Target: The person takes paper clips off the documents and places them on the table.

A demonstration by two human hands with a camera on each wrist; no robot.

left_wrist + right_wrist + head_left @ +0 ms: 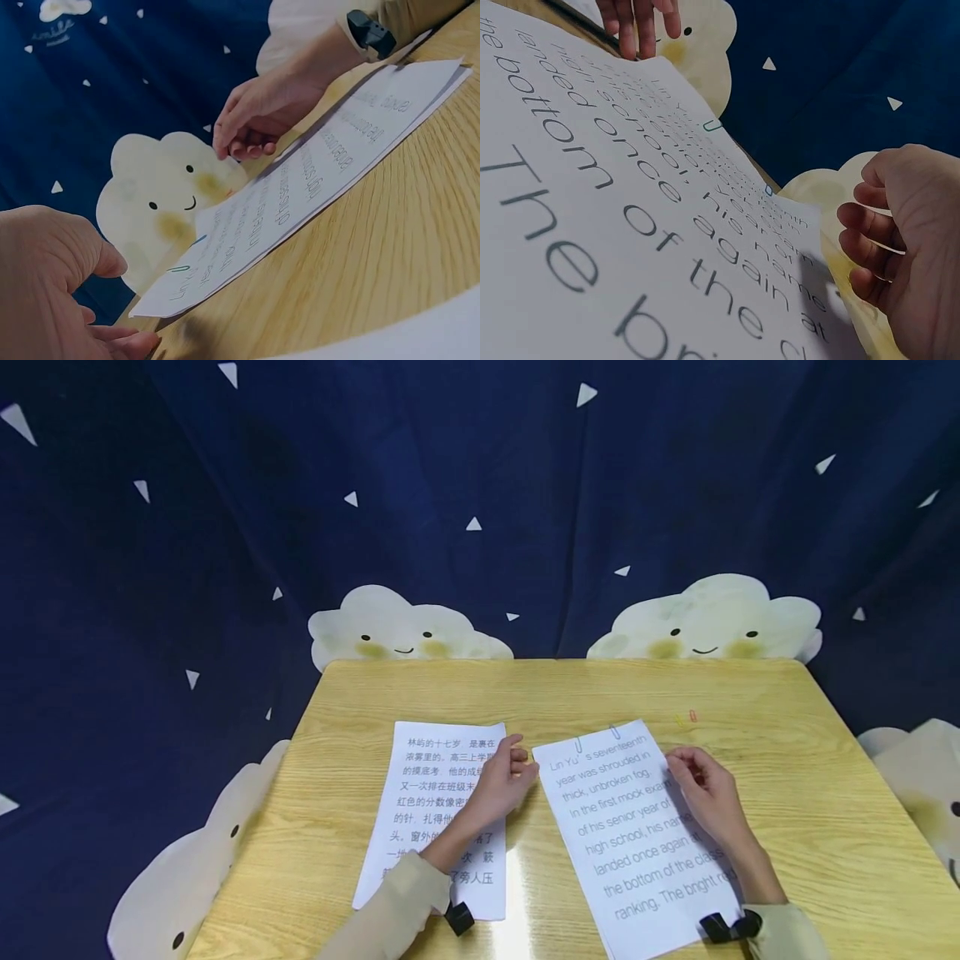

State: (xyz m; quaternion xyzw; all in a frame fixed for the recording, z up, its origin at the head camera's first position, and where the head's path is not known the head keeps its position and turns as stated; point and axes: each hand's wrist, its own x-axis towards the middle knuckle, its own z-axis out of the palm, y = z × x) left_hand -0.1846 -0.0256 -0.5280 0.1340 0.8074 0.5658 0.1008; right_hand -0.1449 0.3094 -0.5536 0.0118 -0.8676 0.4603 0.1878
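A stack of sheets with large English print (pixel 630 843) lies slanted on the table, in front of me and to the right. Two paper clips sit on its top edge, a green one (pixel 713 126) and a blue one (pixel 769 190). My left hand (pixel 506 781) hovers at the stack's upper left corner, fingers relaxed and holding nothing. Beside the right edge is my right hand (pixel 708 793), its fingers loosely curled and empty; the right wrist view shows it apart from the paper. Sheets with Chinese print (pixel 416 793) lie to the left, partly hidden under my left forearm.
Beyond the English stack, a red paper clip (pixel 693 716) and a yellow paper clip (pixel 679 720) lie on the wooden table (pixel 570 689). A dark blue curtain (pixel 420 452) with clouds and white triangles hangs behind the table's far edge.
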